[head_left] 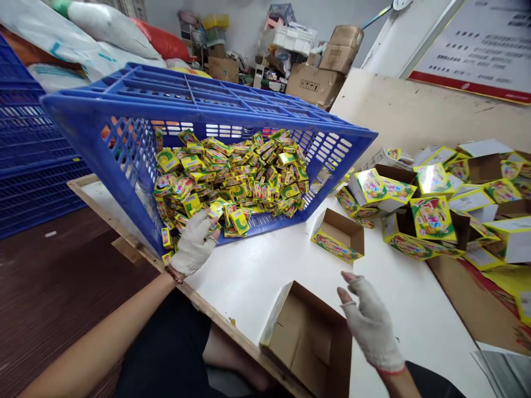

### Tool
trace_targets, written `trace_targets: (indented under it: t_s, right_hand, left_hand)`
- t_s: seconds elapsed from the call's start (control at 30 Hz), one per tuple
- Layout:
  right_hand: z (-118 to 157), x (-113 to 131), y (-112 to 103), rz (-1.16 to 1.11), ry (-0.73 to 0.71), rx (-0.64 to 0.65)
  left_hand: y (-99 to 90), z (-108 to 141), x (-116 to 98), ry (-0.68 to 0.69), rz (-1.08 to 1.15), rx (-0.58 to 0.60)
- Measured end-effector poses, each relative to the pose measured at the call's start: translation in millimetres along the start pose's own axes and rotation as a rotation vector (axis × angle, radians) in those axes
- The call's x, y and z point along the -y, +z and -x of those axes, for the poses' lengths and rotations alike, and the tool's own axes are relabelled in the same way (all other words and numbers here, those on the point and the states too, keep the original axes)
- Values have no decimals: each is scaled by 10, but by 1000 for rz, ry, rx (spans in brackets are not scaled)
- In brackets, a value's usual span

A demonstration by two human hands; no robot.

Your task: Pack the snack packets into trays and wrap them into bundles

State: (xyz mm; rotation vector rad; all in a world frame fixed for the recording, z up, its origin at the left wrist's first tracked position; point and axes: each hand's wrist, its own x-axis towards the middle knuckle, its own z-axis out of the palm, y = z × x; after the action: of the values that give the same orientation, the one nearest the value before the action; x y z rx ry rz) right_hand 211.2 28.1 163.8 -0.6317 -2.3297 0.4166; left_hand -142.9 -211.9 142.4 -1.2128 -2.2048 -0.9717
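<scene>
I've got the blue plastic crate (186,94) tipped on its side on the white table (257,282), so the little yellow-green packets (236,171) slump toward its open side, within easy reach. My gloved left hand (194,243) is curled narrow against the packets, though I can't tell if it's pinching any, while my gloved right hand (371,323) hangs open, holding nothing, near an open cardboard box (302,337).

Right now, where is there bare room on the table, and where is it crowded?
Bare white table shows between the blue crate, the small box, and the open carton by the right hand. It is crowded to the right, where yellow boxes pile up.
</scene>
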Motion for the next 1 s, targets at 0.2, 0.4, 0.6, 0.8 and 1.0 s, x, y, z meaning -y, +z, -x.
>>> trace_targets:
  t_s: [0.2, 0.4, 0.6, 0.8, 1.0]
  right_hand:
    - [-1334, 839, -33, 24, -442, -90]
    - [-2745, 1645, 417, 113, -653, -225]
    - [-3112, 1697, 648, 216, -568, -203]
    - [-2903, 1574, 599, 229, -580, -359]
    - [-2965, 1624, 447, 296, -392, -230]
  left_hand:
    - [63, 37, -125, -13, -179, 112]
    - [-47, 320, 359, -375, -431, 75]
    - [60, 496, 230, -335, -562, 221]
    - [143, 968, 124, -174, -458, 403]
    - [356, 891, -93, -61, -273, 535]
